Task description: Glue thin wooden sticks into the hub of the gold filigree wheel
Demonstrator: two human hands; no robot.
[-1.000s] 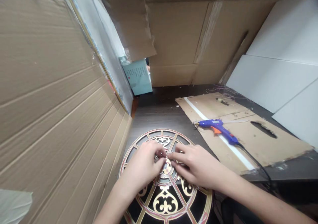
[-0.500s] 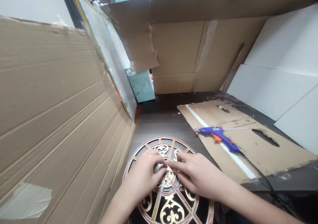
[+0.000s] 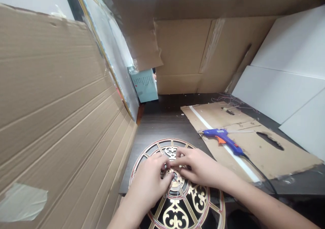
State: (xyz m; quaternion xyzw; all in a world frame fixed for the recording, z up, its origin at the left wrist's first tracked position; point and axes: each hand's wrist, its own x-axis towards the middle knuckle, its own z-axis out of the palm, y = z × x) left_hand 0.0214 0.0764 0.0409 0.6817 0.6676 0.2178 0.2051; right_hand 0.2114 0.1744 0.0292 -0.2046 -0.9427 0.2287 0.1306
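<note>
A round openwork disc [image 3: 191, 211] with gold scroll ornaments, spokes and reddish rims lies in front of me, its near side reaching past the table edge. Over the left of its hub is my left hand [image 3: 151, 174], fingers curled and bunched near the centre. My right hand [image 3: 196, 166] comes in from the other side, index finger and thumb bent toward the same spot. The fingertips of both hands nearly meet just above the gold hub plate [image 3: 175, 183]. Whatever they pinch is too small or hidden to make out. A thin pale wire shows below the hub.
A blue glue gun [image 3: 223, 139] with an orange trigger rests on a flat cardboard sheet [image 3: 243, 154] at right, its black cord trailing forward. Cardboard walls [image 3: 63, 97] stand left and behind. Loose wires [image 3: 233, 100] and a light-blue box [image 3: 145, 86] are farther back on the dark table [image 3: 165, 117].
The disc has turned and shifted slightly right, showing more of the lower-right scroll. Both hands stay at the hub, their fingers bent a little differently. The view has shifted slightly.
</note>
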